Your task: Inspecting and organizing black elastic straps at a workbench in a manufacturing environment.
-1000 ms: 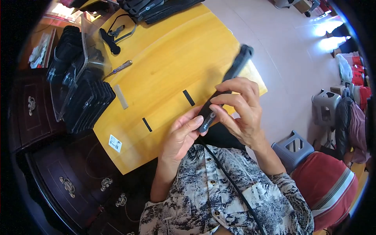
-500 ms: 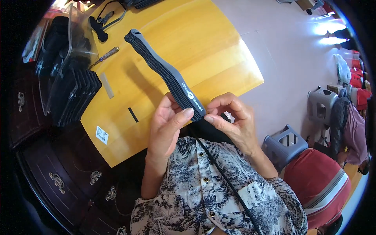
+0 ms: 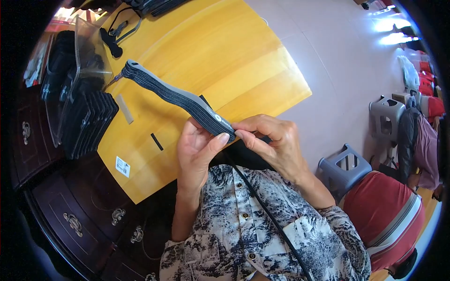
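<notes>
A long stack of black fabric straps (image 3: pixel 174 97) with a grey top face and pale lettering stretches out over the table, its far end pointing up and to the left. My left hand (image 3: pixel 196 152) is closed round the near end, thumb on its side and fingers beneath. At the tip of that same end, my right hand (image 3: pixel 276 143) pinches with thumb and forefinger. Exactly how many layers the right fingertips grip is too small to tell. A short dark piece shows behind the stack near its lettering.
On the yellow table (image 3: pixel 253 61) lie a short black strip (image 3: pixel 157 141), a beige strip (image 3: pixel 124 108) and a white label (image 3: pixel 123 166). Stacked black straps (image 3: pixel 91 124) and a clear plastic bin (image 3: pixel 86 51) stand at the left. Dark drawers (image 3: pixel 70 206) flank the table; grey stools (image 3: pixel 344 168) stand right.
The stack has tilted lower and its far end has swung left and toward me. My right fingers have closed in on its near tip. The whole view has shifted slightly.
</notes>
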Action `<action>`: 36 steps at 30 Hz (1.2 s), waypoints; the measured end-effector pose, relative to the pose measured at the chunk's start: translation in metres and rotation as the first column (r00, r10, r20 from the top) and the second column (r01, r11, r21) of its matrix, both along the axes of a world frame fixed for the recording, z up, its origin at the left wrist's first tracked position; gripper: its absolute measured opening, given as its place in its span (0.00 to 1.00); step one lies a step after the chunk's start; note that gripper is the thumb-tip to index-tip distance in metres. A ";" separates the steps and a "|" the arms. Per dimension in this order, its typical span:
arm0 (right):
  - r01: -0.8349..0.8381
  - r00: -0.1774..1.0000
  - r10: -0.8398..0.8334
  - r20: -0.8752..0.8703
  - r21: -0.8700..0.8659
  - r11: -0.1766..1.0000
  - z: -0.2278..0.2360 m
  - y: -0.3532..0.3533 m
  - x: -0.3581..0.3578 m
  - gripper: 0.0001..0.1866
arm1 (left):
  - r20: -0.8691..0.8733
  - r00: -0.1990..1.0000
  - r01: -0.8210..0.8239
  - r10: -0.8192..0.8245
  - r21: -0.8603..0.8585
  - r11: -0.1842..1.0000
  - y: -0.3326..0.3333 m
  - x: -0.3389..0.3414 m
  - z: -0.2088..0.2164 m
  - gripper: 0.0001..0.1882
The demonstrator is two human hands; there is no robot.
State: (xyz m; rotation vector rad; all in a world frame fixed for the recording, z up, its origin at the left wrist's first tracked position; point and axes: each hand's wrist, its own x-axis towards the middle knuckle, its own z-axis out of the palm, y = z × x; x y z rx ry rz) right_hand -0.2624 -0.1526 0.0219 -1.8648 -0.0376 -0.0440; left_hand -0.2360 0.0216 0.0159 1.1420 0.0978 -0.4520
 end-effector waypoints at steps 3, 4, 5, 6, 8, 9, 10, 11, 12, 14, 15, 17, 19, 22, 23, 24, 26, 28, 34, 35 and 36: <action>0.000 1.000 0.000 -0.028 0.030 1.000 -0.003 0.000 0.000 0.07 | -0.007 1.000 0.001 -0.001 -0.005 1.000 0.001 -0.002 -0.003 0.20; -0.001 1.000 0.002 -0.027 0.034 0.999 -0.003 0.000 0.000 0.07 | -0.016 1.000 0.000 0.000 -0.007 1.000 0.000 -0.002 -0.004 0.20; -0.001 1.000 0.002 -0.028 0.034 0.999 -0.003 0.000 0.000 0.07 | -0.017 1.000 -0.001 0.000 -0.007 1.000 0.001 -0.002 -0.005 0.20; -0.025 1.000 0.025 -0.006 0.008 1.000 -0.003 -0.001 0.000 0.07 | -0.011 1.000 -0.006 0.006 -0.013 1.000 0.000 -0.003 -0.006 0.20; -0.048 0.999 0.049 0.014 -0.020 0.999 -0.004 -0.001 0.001 0.07 | -0.006 1.000 -0.012 0.012 -0.020 1.000 0.001 -0.004 -0.008 0.20; -0.062 0.998 0.062 0.006 -0.028 0.998 -0.004 -0.001 0.001 0.06 | -0.006 1.000 -0.013 0.013 -0.008 1.000 0.001 -0.005 -0.009 0.20; -0.075 0.997 0.075 -0.003 -0.036 0.997 -0.004 -0.001 0.001 0.06 | -0.006 1.000 -0.014 0.014 0.004 1.000 0.001 -0.006 -0.010 0.20; -0.075 0.997 0.075 -0.005 -0.036 0.997 -0.005 -0.002 0.001 0.06 | -0.008 1.000 -0.014 0.014 0.004 1.000 0.000 -0.007 -0.012 0.20; -0.083 0.996 0.084 0.012 -0.075 0.994 -0.006 -0.002 0.000 0.06 | -0.018 1.000 -0.019 0.019 0.006 1.000 0.000 -0.008 -0.013 0.20; -0.090 0.995 0.093 0.027 -0.115 0.989 -0.009 -0.002 -0.001 0.06 | -0.029 0.999 -0.022 0.022 0.007 1.000 -0.001 -0.009 -0.015 0.20; -0.106 0.994 0.111 0.020 -0.184 0.977 -0.012 -0.001 -0.002 0.07 | -0.028 0.999 -0.026 0.027 0.036 0.999 -0.001 -0.010 -0.016 0.19; -0.122 0.992 0.129 0.013 -0.252 0.960 -0.013 0.001 -0.003 0.08 | -0.025 0.999 -0.030 0.032 0.065 0.997 -0.002 -0.010 -0.019 0.18; -0.072 0.994 0.094 0.053 -0.320 0.945 -0.013 0.005 -0.003 0.08 | -0.034 0.999 -0.026 0.028 0.057 0.998 -0.003 -0.010 -0.023 0.17; -0.007 0.997 0.029 0.073 -0.287 0.958 -0.023 0.006 -0.004 0.06 | -0.053 0.999 -0.010 0.013 0.061 0.998 -0.005 -0.008 -0.022 0.16; -0.007 0.997 0.030 0.073 -0.287 0.958 -0.023 0.006 -0.003 0.06 | -0.053 0.999 -0.010 0.013 0.060 0.998 -0.004 -0.008 -0.023 0.16; -0.031 0.999 0.033 0.005 -0.250 0.968 -0.023 0.006 -0.002 0.06 | -0.054 0.999 -0.003 0.007 0.065 0.998 -0.004 -0.007 -0.025 0.16; -0.052 0.997 0.040 -0.063 -0.212 0.976 -0.024 0.006 0.000 0.05 | -0.054 0.999 0.003 0.000 0.068 0.998 -0.003 -0.008 -0.029 0.16; -0.024 0.997 0.008 -0.073 -0.217 0.976 -0.027 0.007 0.000 0.06 | -0.060 0.998 0.008 -0.005 0.047 0.999 -0.003 -0.008 -0.031 0.15; -0.018 0.992 -0.004 -0.125 -0.178 0.984 -0.032 0.008 0.003 0.06 | -0.084 0.996 0.014 -0.011 0.042 0.999 -0.002 -0.008 -0.033 0.15; -0.018 0.992 -0.005 -0.125 -0.179 0.984 -0.031 0.008 0.004 0.06 | -0.083 0.997 0.014 -0.011 0.042 0.999 -0.002 -0.008 -0.033 0.15; -0.016 0.981 -0.005 -0.194 -0.109 0.994 -0.030 0.008 0.004 0.06 | -0.080 0.997 0.017 -0.013 0.047 0.999 -0.002 -0.007 -0.032 0.15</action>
